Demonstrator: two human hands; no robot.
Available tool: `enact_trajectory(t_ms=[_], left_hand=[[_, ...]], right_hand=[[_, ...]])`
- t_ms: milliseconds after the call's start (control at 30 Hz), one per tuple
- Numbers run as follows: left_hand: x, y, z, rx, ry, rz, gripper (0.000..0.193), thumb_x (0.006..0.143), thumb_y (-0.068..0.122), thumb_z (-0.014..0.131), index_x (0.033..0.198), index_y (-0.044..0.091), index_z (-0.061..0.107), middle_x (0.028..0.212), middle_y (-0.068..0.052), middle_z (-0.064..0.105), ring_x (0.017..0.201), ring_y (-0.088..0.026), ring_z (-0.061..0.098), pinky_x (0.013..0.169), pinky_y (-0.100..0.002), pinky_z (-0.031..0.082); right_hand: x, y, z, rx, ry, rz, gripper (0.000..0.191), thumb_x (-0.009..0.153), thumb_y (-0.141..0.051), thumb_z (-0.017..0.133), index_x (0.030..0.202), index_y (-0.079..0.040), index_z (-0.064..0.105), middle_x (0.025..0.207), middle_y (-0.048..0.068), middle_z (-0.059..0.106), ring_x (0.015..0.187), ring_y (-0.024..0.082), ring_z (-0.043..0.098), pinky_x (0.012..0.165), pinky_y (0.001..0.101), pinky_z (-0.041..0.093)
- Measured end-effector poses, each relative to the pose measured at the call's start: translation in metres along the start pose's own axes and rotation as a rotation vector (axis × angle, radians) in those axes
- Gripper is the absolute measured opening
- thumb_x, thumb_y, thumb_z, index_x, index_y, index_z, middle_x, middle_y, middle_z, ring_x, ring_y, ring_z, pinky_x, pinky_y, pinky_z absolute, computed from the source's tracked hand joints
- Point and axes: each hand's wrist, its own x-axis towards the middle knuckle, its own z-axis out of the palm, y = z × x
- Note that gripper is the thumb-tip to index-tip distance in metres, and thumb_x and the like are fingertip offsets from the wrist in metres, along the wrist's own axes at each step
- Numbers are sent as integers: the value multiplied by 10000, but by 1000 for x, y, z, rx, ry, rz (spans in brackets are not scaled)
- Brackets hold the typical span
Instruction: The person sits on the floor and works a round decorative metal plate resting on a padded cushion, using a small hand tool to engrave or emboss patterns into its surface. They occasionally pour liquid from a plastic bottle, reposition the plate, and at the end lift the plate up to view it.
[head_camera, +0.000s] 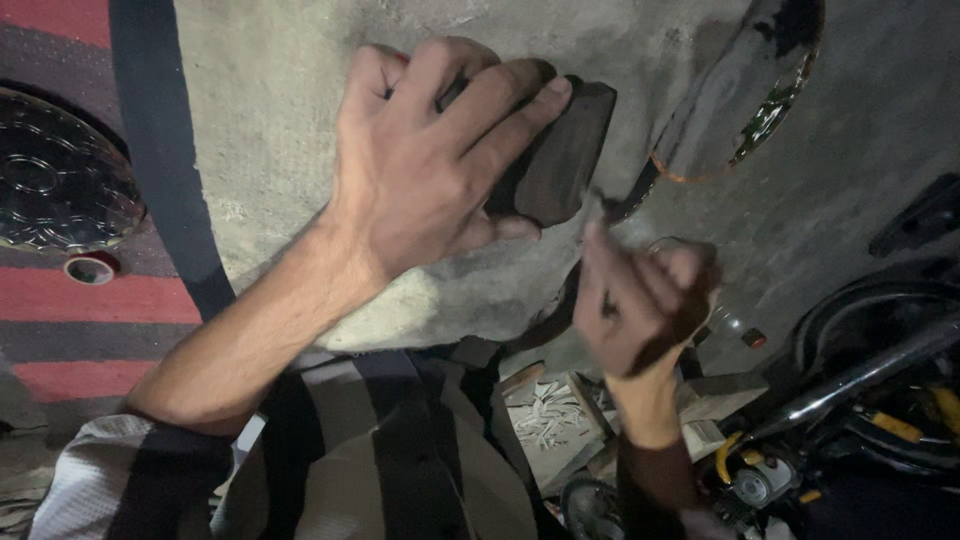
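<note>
Matt dark block (560, 155), perhaps wood, rough grey concrete floor (280, 120), glossy metal pipe (860, 375)

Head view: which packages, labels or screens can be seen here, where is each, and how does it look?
Open box: bottom centre, below the right hand; brownish, rectangular, holding small pale pieces.
Pale box: right beside it, flat, whitish; details unclear.
No screens or signs show.
</note>
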Motion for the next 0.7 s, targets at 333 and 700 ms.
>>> enact_trajectory(t_ms=[333,700], left_hand=[[1,1,0,-25,14,6,1079,508,691,871,1418,144,677,1360,50,605,1145,-165,527,871,-366,358],[2,1,1,-57,46,0,1024,517,626,890,1391,131,690,1355,50,613,1141,-165,529,877,-364,365]], right_hand=[[-8,-6,-9,3,-79,7,279,1004,-168,743,1275,-101,730,710,0,628,687,170,360,812,381,297],[0,17,-1,-60,-37,-7,333,1034,-143,756,1364,-140,715,725,-7,640,724,181,423,765,373,267]])
